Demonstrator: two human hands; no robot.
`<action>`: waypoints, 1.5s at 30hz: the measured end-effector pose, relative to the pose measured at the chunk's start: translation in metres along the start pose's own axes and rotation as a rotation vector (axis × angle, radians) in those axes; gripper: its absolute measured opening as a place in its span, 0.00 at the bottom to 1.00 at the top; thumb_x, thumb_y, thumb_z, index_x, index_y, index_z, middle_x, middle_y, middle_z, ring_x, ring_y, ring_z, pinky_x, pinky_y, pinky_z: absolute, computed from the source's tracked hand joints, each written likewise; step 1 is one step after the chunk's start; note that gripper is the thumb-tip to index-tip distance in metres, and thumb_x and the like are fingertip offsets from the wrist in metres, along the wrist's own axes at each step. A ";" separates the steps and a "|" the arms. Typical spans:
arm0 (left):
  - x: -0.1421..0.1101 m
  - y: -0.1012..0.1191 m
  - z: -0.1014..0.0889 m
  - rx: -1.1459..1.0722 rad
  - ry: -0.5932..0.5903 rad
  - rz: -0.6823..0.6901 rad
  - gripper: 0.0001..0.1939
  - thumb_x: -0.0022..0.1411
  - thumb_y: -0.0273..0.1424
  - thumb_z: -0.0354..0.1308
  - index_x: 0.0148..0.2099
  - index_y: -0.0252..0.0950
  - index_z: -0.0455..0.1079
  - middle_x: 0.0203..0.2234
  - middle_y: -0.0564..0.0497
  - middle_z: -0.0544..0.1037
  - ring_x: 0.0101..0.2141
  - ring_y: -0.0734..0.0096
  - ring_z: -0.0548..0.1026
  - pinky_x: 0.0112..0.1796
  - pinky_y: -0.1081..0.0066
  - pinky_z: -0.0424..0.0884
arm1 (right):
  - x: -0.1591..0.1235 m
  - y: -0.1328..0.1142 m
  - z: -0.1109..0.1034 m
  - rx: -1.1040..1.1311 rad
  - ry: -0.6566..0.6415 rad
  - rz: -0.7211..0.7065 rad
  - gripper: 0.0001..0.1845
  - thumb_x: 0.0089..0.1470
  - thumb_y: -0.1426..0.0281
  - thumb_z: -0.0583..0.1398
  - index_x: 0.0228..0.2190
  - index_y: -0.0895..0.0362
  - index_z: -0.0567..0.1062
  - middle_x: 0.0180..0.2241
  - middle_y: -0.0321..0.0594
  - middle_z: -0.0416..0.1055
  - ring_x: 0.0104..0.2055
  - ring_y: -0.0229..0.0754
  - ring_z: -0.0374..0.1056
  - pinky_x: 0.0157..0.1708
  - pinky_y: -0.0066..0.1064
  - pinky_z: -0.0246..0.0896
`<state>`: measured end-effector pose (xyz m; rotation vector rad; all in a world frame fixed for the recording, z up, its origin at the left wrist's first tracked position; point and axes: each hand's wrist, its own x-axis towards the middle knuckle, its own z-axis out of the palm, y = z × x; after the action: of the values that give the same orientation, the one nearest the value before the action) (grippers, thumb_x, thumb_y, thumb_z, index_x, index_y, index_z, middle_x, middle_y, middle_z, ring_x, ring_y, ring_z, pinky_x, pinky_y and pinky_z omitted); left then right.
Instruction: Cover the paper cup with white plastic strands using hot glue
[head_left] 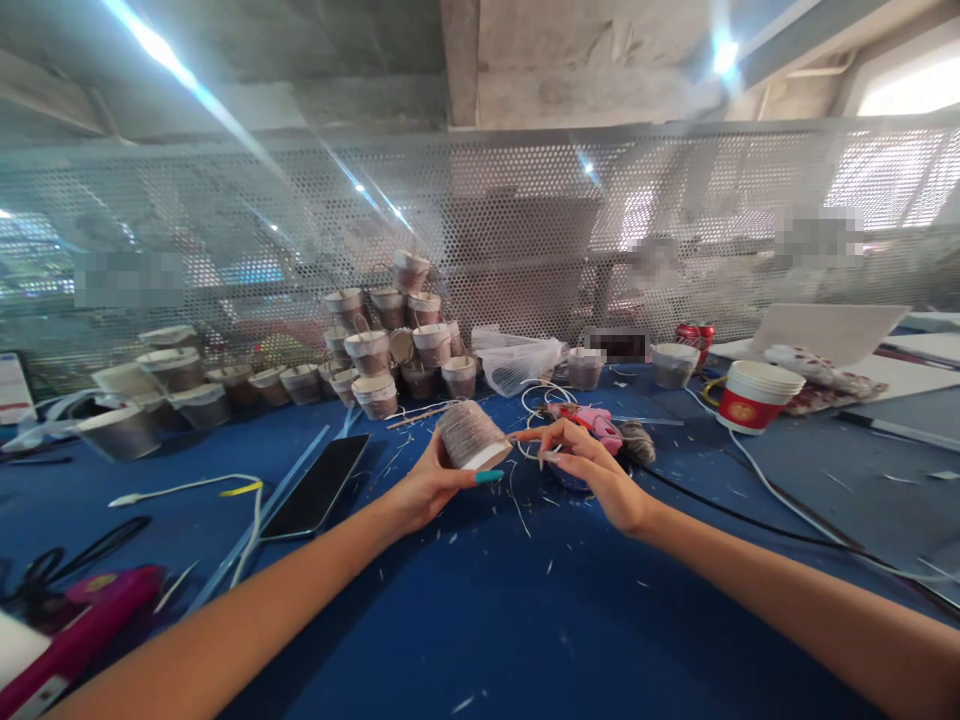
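My left hand is wrapped around a small cup wound with grey-brown yarn. The cup lies tilted on its side, its pale rim facing right and toward me. My right hand hovers just right of that rim with fingers apart. Its index finger points at the rim; whether it touches I cannot tell. A pink glue gun lies behind my right hand, partly hidden by it. Beside the glue gun sits a ball of grey yarn.
Several wrapped cups are stacked at the back, more at the left. A phone and clear glue sticks lie left; a magenta tool is front left. Red-white paper cups and cables are right. Scraps dot the blue table.
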<state>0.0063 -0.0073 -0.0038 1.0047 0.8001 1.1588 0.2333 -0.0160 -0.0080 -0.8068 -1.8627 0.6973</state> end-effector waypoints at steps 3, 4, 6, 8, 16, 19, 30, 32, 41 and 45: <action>0.001 -0.002 -0.001 -0.020 -0.009 -0.001 0.47 0.33 0.13 0.68 0.56 0.38 0.58 0.46 0.44 0.75 0.53 0.53 0.69 0.55 0.59 0.62 | 0.003 0.007 -0.001 0.219 -0.022 0.054 0.07 0.53 0.64 0.51 0.29 0.54 0.64 0.43 0.44 0.74 0.43 0.45 0.66 0.45 0.41 0.59; 0.001 -0.002 -0.002 -0.023 -0.008 -0.005 0.46 0.33 0.13 0.67 0.56 0.38 0.58 0.46 0.44 0.75 0.53 0.53 0.69 0.55 0.60 0.62 | 0.004 0.010 0.000 0.266 0.004 0.079 0.07 0.52 0.64 0.52 0.28 0.54 0.65 0.41 0.44 0.74 0.42 0.45 0.67 0.44 0.39 0.59; 0.002 -0.003 -0.003 -0.025 0.001 -0.022 0.46 0.32 0.13 0.67 0.56 0.38 0.58 0.45 0.45 0.75 0.53 0.53 0.69 0.54 0.60 0.63 | 0.006 0.015 0.000 0.310 0.086 0.135 0.08 0.51 0.64 0.52 0.26 0.55 0.66 0.38 0.44 0.74 0.41 0.44 0.67 0.40 0.37 0.60; 0.003 -0.002 -0.004 -0.026 0.011 -0.032 0.47 0.32 0.13 0.67 0.56 0.38 0.58 0.45 0.45 0.75 0.53 0.53 0.69 0.54 0.59 0.63 | 0.008 0.019 0.002 0.301 0.196 0.187 0.09 0.50 0.63 0.54 0.25 0.55 0.67 0.35 0.43 0.74 0.39 0.44 0.67 0.37 0.35 0.59; 0.005 -0.002 -0.004 0.003 -0.063 -0.019 0.47 0.33 0.13 0.67 0.57 0.42 0.57 0.47 0.45 0.74 0.53 0.54 0.69 0.54 0.58 0.63 | 0.000 0.005 0.001 0.302 0.150 -0.050 0.06 0.49 0.66 0.55 0.29 0.54 0.69 0.40 0.42 0.72 0.43 0.46 0.65 0.44 0.40 0.58; 0.005 -0.003 -0.003 0.017 -0.065 -0.010 0.50 0.34 0.14 0.68 0.59 0.45 0.54 0.48 0.46 0.73 0.52 0.54 0.69 0.52 0.59 0.65 | -0.006 -0.006 -0.002 0.235 -0.014 -0.061 0.07 0.51 0.66 0.53 0.30 0.54 0.70 0.44 0.42 0.73 0.47 0.48 0.64 0.49 0.45 0.54; 0.009 -0.006 -0.005 -0.025 -0.114 -0.010 0.44 0.35 0.15 0.67 0.55 0.42 0.60 0.47 0.46 0.74 0.47 0.59 0.73 0.44 0.68 0.70 | -0.002 0.000 -0.002 0.426 -0.053 0.064 0.08 0.51 0.66 0.53 0.25 0.54 0.69 0.45 0.43 0.74 0.43 0.46 0.63 0.45 0.40 0.52; 0.008 -0.005 -0.004 -0.041 -0.119 -0.007 0.44 0.34 0.15 0.67 0.55 0.41 0.61 0.47 0.46 0.74 0.47 0.59 0.73 0.44 0.68 0.70 | 0.000 -0.002 -0.002 0.508 0.006 0.114 0.07 0.49 0.66 0.54 0.23 0.55 0.67 0.41 0.43 0.75 0.39 0.44 0.65 0.40 0.36 0.54; 0.009 -0.006 -0.006 -0.082 -0.110 -0.035 0.43 0.34 0.15 0.68 0.54 0.43 0.63 0.44 0.50 0.74 0.43 0.63 0.73 0.41 0.70 0.70 | 0.008 0.012 -0.004 0.392 0.278 0.374 0.13 0.44 0.60 0.53 0.16 0.54 0.61 0.21 0.38 0.67 0.24 0.39 0.60 0.24 0.30 0.51; 0.009 -0.006 -0.007 -0.107 -0.117 -0.067 0.50 0.34 0.15 0.67 0.59 0.51 0.57 0.46 0.52 0.73 0.44 0.62 0.73 0.41 0.67 0.72 | 0.005 0.016 -0.008 0.038 0.411 0.292 0.10 0.46 0.61 0.56 0.25 0.53 0.62 0.22 0.33 0.61 0.21 0.37 0.55 0.22 0.30 0.54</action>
<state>0.0038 0.0030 -0.0119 0.9409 0.6670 1.0648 0.2424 -0.0013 -0.0141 -1.1187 -1.3738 0.6834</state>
